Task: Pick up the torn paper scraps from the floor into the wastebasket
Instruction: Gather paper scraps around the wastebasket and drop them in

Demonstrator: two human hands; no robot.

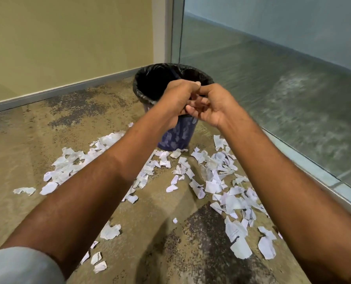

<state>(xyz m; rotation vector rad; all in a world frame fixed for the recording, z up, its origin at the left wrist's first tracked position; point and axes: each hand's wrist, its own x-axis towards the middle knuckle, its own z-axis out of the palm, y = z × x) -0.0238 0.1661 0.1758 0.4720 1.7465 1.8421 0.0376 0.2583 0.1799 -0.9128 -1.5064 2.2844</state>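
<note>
We see a yellowish wall [68,37] filling the upper left of the frame, with a grey baseboard [58,91] under it, and a glass panel [273,68] running down the right side. A mottled tan carpet [37,140] covers the floor. Our two forearms reach up from the lower corners and hide part of the litter beneath them; a grey sleeve [21,265] shows at the lower left.

The left hand [176,97] and right hand [215,105] meet at centre frame, over the near rim of the wastebasket [176,138] – fingers curled and touching one another. We cannot tell whether either hand has hold of anything. They cover part of the basket's mouth.

The basket is blue, with a black liner [146,78] folded over its rim, and it stands just above centre in the corner. The paper scraps [217,185] are white, creased and ragged-edged, some printed – they lie across the lower half of the frame, densest at lower right, a few beside the basket's base.
</note>
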